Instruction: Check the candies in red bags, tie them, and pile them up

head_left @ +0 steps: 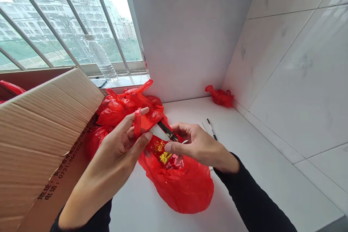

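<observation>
My left hand [122, 152] is closed at the mouth of a red plastic bag [187, 188], with a handle loop around its index finger. Its thumb presses by the edge of a red packet [159, 146] with gold writing. From the other side, my right hand [193, 143] pinches that packet between thumb and fingers. The packet stands partly out of the bag; pink flower-like prints show at its lower end. A black-and-white strip [165, 130] lies along its upper side, and I cannot tell whether it is a separate piece.
Knotted red bags [122, 107] are piled behind my left hand. An open cardboard box [40, 127] stands at left. On the sill of the barred window is a clear bottle [100, 59]. A black pen [212, 129] and a small red bag [220, 96] lie on the white surface [261, 159].
</observation>
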Action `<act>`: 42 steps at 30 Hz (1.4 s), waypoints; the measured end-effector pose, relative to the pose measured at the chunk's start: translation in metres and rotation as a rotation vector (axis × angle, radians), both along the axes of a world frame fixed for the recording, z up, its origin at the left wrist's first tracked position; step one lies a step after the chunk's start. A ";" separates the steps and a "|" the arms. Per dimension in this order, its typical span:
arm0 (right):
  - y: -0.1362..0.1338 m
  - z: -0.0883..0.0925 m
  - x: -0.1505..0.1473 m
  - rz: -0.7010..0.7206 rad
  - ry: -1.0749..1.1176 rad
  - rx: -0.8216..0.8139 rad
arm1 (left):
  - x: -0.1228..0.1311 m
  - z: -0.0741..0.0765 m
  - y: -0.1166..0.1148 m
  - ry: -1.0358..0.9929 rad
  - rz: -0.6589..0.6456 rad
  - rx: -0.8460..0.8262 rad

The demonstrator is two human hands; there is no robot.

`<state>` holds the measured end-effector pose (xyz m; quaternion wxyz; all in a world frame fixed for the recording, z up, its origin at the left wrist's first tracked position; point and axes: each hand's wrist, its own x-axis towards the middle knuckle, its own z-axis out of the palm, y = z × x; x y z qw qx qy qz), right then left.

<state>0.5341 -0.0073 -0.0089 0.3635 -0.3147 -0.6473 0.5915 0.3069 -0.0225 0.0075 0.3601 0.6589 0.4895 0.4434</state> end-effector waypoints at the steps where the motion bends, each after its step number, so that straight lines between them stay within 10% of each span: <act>1: 0.001 0.000 0.001 0.029 0.013 -0.022 | 0.000 0.001 0.000 -0.009 -0.007 -0.011; 29: 0.013 -0.003 0.002 -0.082 0.246 -0.062 | 0.001 0.008 -0.003 -0.047 -0.004 -0.036; 35: 0.003 0.007 0.015 -0.102 -0.003 0.030 | 0.001 0.015 -0.007 0.113 0.091 0.109; 42: -0.018 0.007 0.020 0.129 -0.842 0.411 | 0.011 -0.001 -0.031 0.412 -0.134 0.244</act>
